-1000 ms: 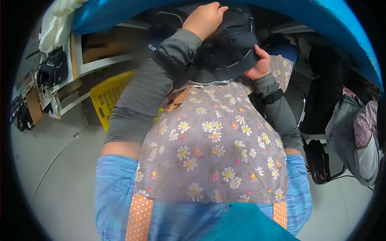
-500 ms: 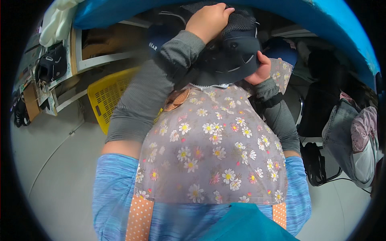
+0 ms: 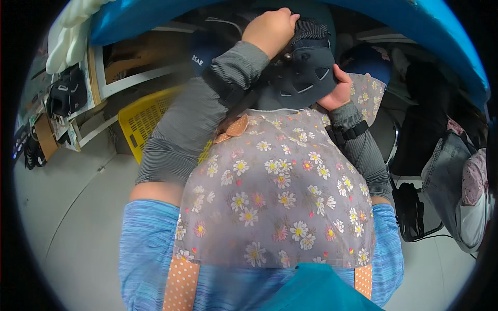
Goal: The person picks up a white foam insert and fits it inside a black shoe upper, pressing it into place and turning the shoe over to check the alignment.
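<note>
A black, cap-like fabric piece (image 3: 306,78) with a mesh panel, a curved lower edge and several small slots is held up at the top middle. My left hand (image 3: 271,32) is closed on its upper part, fingers curled, with the thumb side toward the mesh. From the right, my right hand (image 3: 338,89) grips its edge, thumb on the front and the other fingers partly hidden behind. The upper left of the piece is dark and hard to make out. Below it is my grey flowered apron (image 3: 280,192).
Dark blue caps lie on both sides, a lettered one (image 3: 203,57) at left and another (image 3: 367,65) at right. A yellow plastic basket (image 3: 136,122) stands at left beside a white-framed shelf (image 3: 132,82). Clothes (image 3: 451,181) hang over a chair at right.
The black piece has tilted, so its slots now show at a different angle and its mesh looks narrower. Both hands keep their hold, nearly in place.
</note>
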Motion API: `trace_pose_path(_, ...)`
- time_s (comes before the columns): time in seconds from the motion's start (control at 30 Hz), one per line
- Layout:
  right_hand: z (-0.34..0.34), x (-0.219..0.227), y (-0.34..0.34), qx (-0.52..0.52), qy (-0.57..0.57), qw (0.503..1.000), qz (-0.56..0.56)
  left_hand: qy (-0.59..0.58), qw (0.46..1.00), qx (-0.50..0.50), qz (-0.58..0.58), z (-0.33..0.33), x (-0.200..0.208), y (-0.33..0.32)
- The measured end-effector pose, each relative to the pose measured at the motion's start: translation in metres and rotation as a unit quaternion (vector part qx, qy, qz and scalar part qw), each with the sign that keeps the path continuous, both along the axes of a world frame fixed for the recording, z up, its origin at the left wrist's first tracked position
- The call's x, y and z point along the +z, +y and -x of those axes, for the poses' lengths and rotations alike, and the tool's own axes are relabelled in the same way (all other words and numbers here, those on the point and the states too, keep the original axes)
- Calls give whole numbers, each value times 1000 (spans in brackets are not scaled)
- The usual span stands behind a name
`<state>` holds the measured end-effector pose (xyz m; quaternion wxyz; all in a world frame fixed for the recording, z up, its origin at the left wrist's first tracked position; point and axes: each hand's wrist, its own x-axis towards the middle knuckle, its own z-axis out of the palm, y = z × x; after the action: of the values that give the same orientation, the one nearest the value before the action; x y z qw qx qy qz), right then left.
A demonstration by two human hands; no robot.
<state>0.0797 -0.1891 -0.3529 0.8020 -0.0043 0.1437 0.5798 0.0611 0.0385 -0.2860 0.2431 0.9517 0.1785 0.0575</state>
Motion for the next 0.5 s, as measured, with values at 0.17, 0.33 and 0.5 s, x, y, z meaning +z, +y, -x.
trace_pose_path(0.17, -5, 22, 3, 20, -32, 992, -124, 0, 999, -40, 0, -1, -5, 2)
trace_pose_path(0.33, -3, 24, -1, 31, -54, 991, -116, -71, 995, -48, -44, 3, 44, 4)
trace_pose_path(0.5, 2, 6, 0, 23, -1, 991, -133, -70, 996, -38, -44, 24, 90, -5)
